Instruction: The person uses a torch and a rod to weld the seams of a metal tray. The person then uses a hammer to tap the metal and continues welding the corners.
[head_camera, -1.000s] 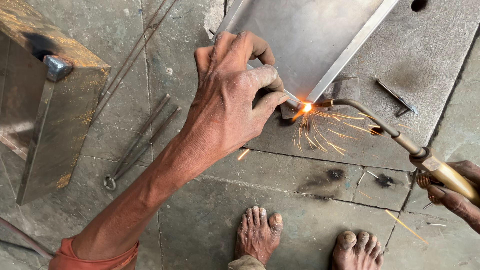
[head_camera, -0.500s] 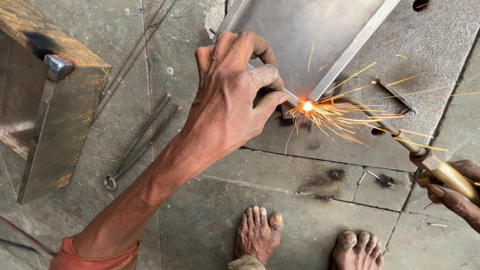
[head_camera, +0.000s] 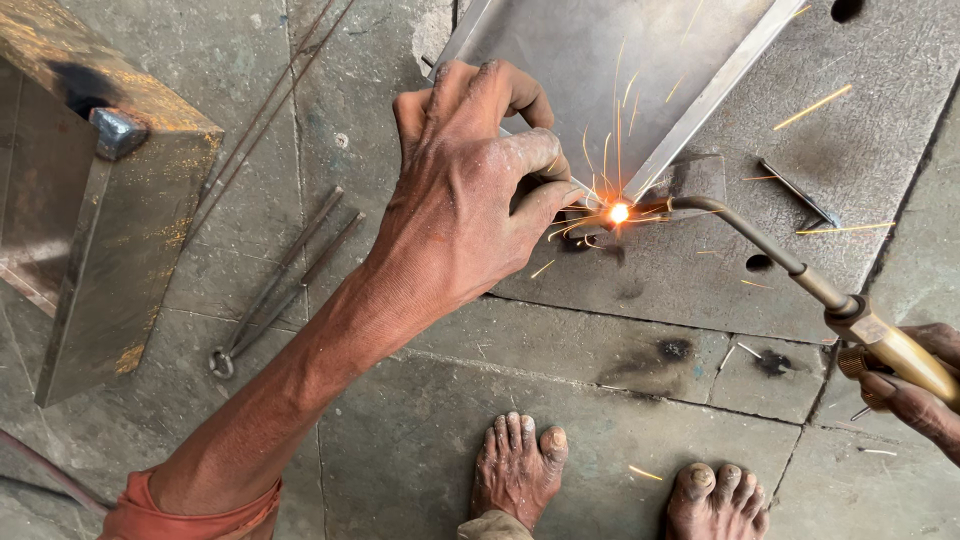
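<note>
Sheet-metal tray lies on stone floor at top centre, near corner glowing w/ sparks where bent torch tip meets it. Left hand curled over tray's near edge, fingers closed right beside the flame; right hand at far right wrapped round brass torch handle. Around: tongs on floor to left, rusty steel block far left, bare feet below.

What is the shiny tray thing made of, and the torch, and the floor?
The tray looks like sheet metal: grey, smooth, dully reflective, with folded edges. The torch seems metal too: a dark bent tube and a yellowish, brass-like handle. The floor looks like rough grey stone slabs with visible joints.
</note>
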